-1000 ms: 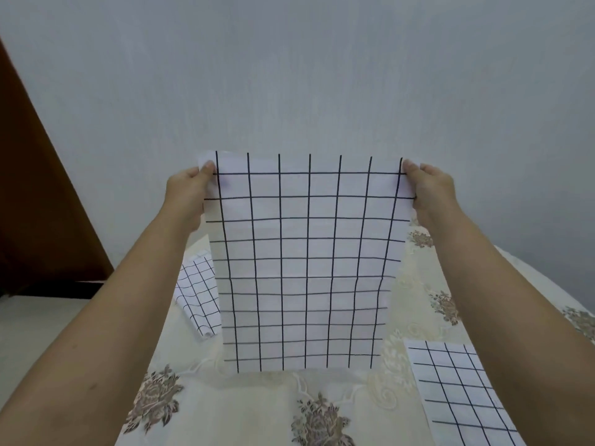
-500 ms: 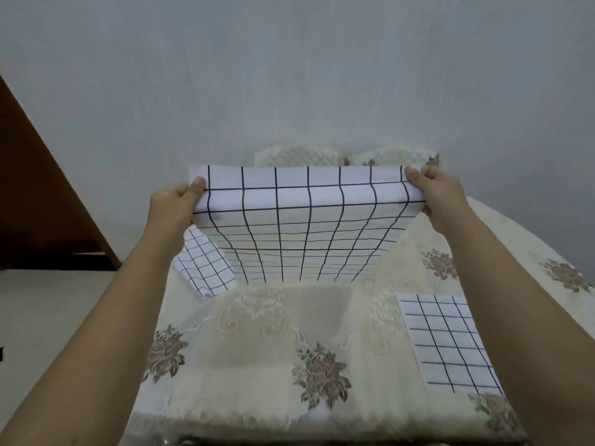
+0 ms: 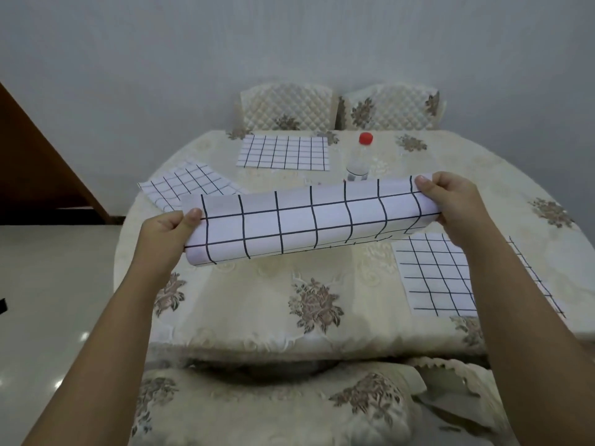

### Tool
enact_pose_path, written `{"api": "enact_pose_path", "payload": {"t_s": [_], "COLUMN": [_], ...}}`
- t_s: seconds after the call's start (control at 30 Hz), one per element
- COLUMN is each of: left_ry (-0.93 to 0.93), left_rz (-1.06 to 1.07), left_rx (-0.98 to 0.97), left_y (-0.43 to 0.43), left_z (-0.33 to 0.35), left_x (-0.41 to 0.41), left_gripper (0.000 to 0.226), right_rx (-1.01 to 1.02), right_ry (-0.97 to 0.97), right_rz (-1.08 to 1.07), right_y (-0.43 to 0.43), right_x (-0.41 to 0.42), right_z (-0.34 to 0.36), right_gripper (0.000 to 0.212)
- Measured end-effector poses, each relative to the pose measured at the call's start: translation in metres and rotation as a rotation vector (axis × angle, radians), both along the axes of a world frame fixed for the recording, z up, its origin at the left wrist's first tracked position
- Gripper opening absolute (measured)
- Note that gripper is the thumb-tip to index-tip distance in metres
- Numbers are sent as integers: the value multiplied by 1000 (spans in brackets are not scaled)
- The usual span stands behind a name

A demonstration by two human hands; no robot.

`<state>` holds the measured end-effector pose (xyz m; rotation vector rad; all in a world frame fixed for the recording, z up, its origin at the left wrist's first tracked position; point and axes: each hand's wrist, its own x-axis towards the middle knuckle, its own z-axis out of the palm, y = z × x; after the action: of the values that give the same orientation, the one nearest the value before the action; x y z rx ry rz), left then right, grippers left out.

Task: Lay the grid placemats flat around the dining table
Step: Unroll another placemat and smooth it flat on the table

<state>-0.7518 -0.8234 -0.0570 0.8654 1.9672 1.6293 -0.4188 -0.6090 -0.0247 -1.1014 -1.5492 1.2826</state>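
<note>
Placemats already lying flat on the surface [image 3: 251, 294] number three. The far placemat [image 3: 283, 152] is well beyond both hands. The corner placemat [image 3: 190, 185] is just beyond the left hand [image 3: 167, 230]. The side placemat [image 3: 431, 275] is below the right hand [image 3: 457, 207] and partly under that forearm. A fourth, the held placemat [image 3: 309, 220], is stretched between the hands and bowed over. Each hand pinches one end, thumb on top. Whether its drooping far edge touches the surface cannot be told. The stretch of surface directly beneath the hands carries no mat, so this one probably belongs there and has yet to be lowered and smoothed. A bottle [image 3: 359, 162] stands just beyond the sheet, nearer the right hand. Whether further mats wait out of view cannot be told.
</note>
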Motion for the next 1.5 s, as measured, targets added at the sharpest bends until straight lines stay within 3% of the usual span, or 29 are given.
{"api": "enact_pose_path", "payload": {"t_s": [0.13,0.2,0.27,0.5,0.7,0.9,0.97,1.07,1.17,1.3,1.37,1.5], "left_ry": [-37,-50,-91,-105,-132,-31,2,39,102,133,264,555], "left_rz": [18,13,10,-91,-102,-7,39,88,140,175,203,58], "left_rx": [5,-26,-59,-189,-374,-540,-597,-697,-741,-770,-806,-707], "left_y": [-15,-24,-31,-28,-11,15,22,29,32,34,34,29], "left_z": [-15,-25,-35,-57,-102,-139,-148,-162,-167,-169,-168,-170], "left_x": [11,13,14,16,-5,-7,-6,-5,0,4,11,50], "left_gripper": [36,36,29,33,34,42,42,35,22,32,39,35], "right_rx": [-57,-101,-142,-245,-314,-255,-268,-283,-276,-220,-154,205], "right_ry": [-1,-11,-23,-70,-213,-408,-464,-542,-592,-675,-742,-917], "right_rz": [22,37,41,26,34,-1,4,10,23,67,70,159], "right_y": [-16,-26,-33,-32,-6,12,18,22,26,25,20,-13], "right_x": [9,14,19,21,-10,-46,-54,-63,-68,-71,-72,-76], "right_z": [-20,-30,-42,-76,-122,-166,-179,-192,-200,-201,-202,-206], "right_gripper": [25,38,33,31,32,44,40,15,19,27,35,40]}}
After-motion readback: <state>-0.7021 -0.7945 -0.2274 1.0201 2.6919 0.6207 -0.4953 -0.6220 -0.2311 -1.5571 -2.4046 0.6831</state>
